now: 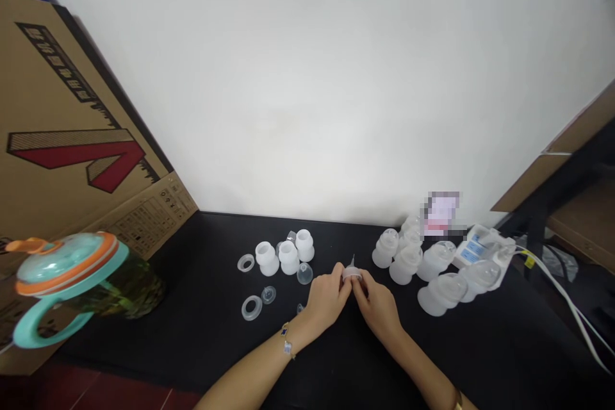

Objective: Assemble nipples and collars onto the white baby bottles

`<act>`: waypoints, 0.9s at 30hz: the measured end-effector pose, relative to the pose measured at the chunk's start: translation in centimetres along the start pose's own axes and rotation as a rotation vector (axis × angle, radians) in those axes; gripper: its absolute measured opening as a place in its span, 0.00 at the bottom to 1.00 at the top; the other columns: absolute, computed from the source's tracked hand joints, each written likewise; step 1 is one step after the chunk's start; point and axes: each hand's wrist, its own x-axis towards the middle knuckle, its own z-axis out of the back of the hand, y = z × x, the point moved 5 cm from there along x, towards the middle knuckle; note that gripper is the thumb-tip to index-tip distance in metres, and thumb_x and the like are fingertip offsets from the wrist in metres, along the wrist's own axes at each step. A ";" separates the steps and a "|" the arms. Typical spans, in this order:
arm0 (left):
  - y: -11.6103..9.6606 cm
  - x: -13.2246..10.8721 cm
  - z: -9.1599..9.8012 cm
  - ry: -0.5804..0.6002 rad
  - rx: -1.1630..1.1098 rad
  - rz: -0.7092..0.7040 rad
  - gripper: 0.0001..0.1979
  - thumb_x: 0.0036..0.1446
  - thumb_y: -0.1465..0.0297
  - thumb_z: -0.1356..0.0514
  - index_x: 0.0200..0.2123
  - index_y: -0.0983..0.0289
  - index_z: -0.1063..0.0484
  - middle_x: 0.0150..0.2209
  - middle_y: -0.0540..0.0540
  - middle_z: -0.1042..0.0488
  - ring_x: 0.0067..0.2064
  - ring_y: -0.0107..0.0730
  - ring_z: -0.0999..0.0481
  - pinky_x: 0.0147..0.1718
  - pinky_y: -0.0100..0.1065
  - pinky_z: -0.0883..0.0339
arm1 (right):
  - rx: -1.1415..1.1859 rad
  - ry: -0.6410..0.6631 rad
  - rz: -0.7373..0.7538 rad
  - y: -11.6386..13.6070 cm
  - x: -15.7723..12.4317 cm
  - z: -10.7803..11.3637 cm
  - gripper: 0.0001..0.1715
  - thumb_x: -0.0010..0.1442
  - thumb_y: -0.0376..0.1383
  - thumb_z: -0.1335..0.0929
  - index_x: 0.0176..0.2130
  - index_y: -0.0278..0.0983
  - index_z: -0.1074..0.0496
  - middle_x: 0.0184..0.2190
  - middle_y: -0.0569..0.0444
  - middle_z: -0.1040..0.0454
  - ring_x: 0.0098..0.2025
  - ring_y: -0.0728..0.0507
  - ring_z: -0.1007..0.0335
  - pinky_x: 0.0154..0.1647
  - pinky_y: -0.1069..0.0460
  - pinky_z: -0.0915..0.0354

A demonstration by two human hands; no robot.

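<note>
In the head view, the left hand [329, 298] and the right hand [378, 307] are meeting above the black surface [353, 365], and the fingers of both are closing around a small translucent teat-shaped piece with a whitish ring [352, 271], its thin tip pointing upward between them. To the left of the hands, three open-topped, waisted white plastic bottles [267, 259] are standing close together, with a clear dome-shaped cap [304, 273] lying just beside them. A whitish flat ring [246, 262] is lying left of the bottles; nearer the person, a translucent flat ring [252, 308] is resting beside a clear teat-shaped piece [268, 295]. On the right, a cluster of domed, whitish translucent bottles [404, 266] is standing near a white box with blue markings [473, 247]. At far left, a turquoise-handled clear jug with an orange-rimmed lid [115, 288] is standing before a brown printed cardboard box [62, 109].
</note>
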 end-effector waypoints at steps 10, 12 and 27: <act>0.0 0.0 -0.3 0.006 0.032 0.006 0.09 0.69 0.64 0.50 0.38 0.61 0.36 0.31 0.55 0.20 0.34 0.43 0.19 0.28 0.33 0.40 | -0.011 0.000 -0.009 -0.2 0.0 -0.2 0.20 0.70 0.47 0.44 0.39 0.40 0.31 0.23 0.55 0.25 0.24 0.41 0.26 0.25 0.53 0.49; -0.1 0.0 -0.2 0.009 0.061 0.003 0.09 0.69 0.64 0.51 0.39 0.61 0.36 0.31 0.56 0.20 0.34 0.43 0.18 0.28 0.33 0.40 | -0.003 0.008 -0.008 -0.1 0.0 -0.2 0.20 0.70 0.47 0.44 0.39 0.40 0.31 0.22 0.55 0.25 0.24 0.41 0.27 0.25 0.53 0.49; -0.2 -0.2 0.3 -0.067 -0.009 -0.027 0.12 0.70 0.62 0.53 0.42 0.60 0.34 0.29 0.54 0.21 0.32 0.40 0.19 0.27 0.32 0.40 | 0.184 -0.007 -0.010 0.3 -0.1 0.5 0.20 0.69 0.49 0.44 0.36 0.41 0.33 0.20 0.59 0.31 0.21 0.44 0.31 0.24 0.53 0.48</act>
